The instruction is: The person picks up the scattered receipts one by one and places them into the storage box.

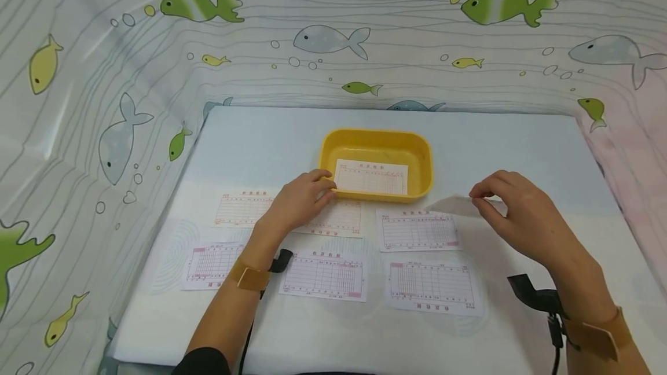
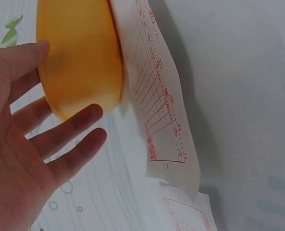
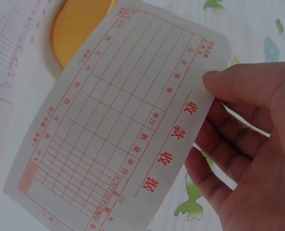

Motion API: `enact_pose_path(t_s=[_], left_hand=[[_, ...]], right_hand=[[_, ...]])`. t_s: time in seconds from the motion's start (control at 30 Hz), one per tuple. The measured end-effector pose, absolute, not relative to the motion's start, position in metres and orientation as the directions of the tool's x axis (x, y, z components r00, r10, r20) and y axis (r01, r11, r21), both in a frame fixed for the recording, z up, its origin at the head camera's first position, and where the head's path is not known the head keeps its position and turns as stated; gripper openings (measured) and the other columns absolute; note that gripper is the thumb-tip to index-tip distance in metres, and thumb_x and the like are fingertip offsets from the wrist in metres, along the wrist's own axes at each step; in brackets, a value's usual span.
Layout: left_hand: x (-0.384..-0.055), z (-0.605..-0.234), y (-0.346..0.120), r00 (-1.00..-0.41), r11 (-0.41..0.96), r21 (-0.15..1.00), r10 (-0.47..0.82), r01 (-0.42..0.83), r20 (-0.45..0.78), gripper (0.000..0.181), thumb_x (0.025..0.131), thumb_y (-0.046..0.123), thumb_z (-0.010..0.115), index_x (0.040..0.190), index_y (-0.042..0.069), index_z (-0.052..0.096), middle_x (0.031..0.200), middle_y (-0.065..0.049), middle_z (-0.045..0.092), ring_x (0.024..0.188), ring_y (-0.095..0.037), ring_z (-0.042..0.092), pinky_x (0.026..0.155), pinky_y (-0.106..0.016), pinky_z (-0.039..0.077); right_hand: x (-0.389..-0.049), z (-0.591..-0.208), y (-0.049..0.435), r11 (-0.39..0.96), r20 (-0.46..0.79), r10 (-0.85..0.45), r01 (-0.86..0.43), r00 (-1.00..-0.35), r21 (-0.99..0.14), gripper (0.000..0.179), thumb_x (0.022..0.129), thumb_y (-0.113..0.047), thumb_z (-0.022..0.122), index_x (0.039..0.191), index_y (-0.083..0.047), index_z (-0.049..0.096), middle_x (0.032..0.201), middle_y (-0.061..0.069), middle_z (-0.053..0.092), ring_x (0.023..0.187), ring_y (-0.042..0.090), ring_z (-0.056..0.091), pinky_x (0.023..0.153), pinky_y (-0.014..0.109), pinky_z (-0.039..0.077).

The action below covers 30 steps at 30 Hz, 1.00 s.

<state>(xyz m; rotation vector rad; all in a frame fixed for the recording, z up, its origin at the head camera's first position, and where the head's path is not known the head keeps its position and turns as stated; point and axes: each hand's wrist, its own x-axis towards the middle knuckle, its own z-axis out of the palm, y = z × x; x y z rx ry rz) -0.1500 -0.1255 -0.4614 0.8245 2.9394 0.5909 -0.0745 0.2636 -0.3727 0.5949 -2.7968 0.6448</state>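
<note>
A yellow tray (image 1: 377,195) lies toward the back of the white table, with a red-printed receipt slip (image 1: 371,177) inside it. At its front left corner, my left hand (image 1: 299,198) holds the rim; in the left wrist view, the thumb lies before the yellow wall and two fingertips are hidden behind it. My right hand (image 1: 521,213), raised right of the tray, pinches the edge of another receipt slip (image 3: 108,115) between thumb and fingers. That slip is tilted in the air, its printed face toward the right wrist camera.
Two orange-red printed slips (image 1: 344,217) lie left of and before the tray, partly behind the left hand. Several purple-red printed slips (image 1: 432,288) are spread across the table nearer the person. A fish-patterned curtain (image 1: 396,28) hangs behind and beside the table.
</note>
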Motion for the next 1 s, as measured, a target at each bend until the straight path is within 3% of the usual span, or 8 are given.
enact_pose_path(t_s=[0.6,1.0], left_hand=[[-0.151,-0.463,-0.126,-0.860,0.785,0.380,0.507,0.490,0.063,0.028,0.095,0.033,0.061,0.117,0.017,0.069,0.136,-0.002,0.051,0.119,-0.023,0.051,0.099,-0.040,0.043],[-0.150,-0.460,-0.126,-0.859,0.782,0.381,0.508,0.493,0.068,0.028,0.095,0.032,0.061,0.116,0.016,0.069,0.135,-0.003,0.052,0.119,-0.023,0.052,0.099,-0.040,0.043]], right_hand=[[-0.087,-0.367,0.248,0.796,0.301,-0.359,-0.458,-0.884,-0.395,0.019,0.080,-0.001,0.076,0.094,-0.012,0.069,0.094,-0.003,0.063,0.093,0.018,0.054,0.079,0.038,0.045],[-0.096,-0.356,0.242,0.799,0.293,-0.410,-0.495,-0.864,-0.340,0.019,0.078,0.000,0.078,0.093,-0.010,0.071,0.094,0.000,0.063,0.090,0.021,0.054,0.078,0.040,0.046]])
